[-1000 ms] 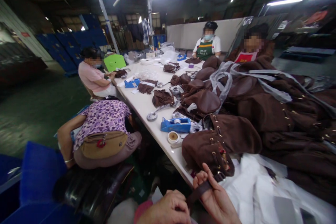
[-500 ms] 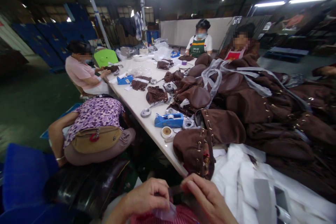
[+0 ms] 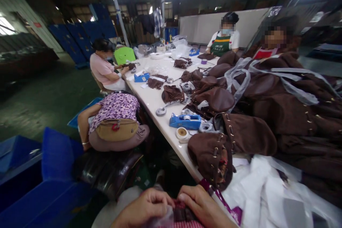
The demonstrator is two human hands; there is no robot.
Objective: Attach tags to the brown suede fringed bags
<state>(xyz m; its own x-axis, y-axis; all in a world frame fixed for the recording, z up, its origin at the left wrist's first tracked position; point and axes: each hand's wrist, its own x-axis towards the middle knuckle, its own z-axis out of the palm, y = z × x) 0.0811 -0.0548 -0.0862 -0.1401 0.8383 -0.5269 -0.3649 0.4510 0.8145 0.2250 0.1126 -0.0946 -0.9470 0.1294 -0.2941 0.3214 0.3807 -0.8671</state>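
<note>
Low in the view, my left hand [image 3: 151, 203] is closed, with a crumpled piece of clear plastic [image 3: 167, 217] at its fingers. My right hand [image 3: 200, 203] pinches the edge of a dark brown and red piece [image 3: 184, 213], partly hidden between the hands; its kind is unclear. Both hands are close together over my lap, just off the table's near edge. Beyond them on the table, a brown drawstring bag [image 3: 211, 155] lies on its side, its patterned lining showing at the mouth. A second brown bag [image 3: 248, 133] rests against it.
A blue tape dispenser [image 3: 185, 122] and a tape roll [image 3: 182, 133] sit on the white table [image 3: 149, 101]. Brown bags [image 3: 283, 110] pile up at right, white plastic sheets [image 3: 262, 185] before them. A bent-over person [image 3: 114, 121] and blue bins [image 3: 58, 156] are at left. Others sit around the table.
The view has turned left, so the scene sits further right. My hands have come closer together; red material now shows between them, and a shiny purple strip is visible by my right hand.
</note>
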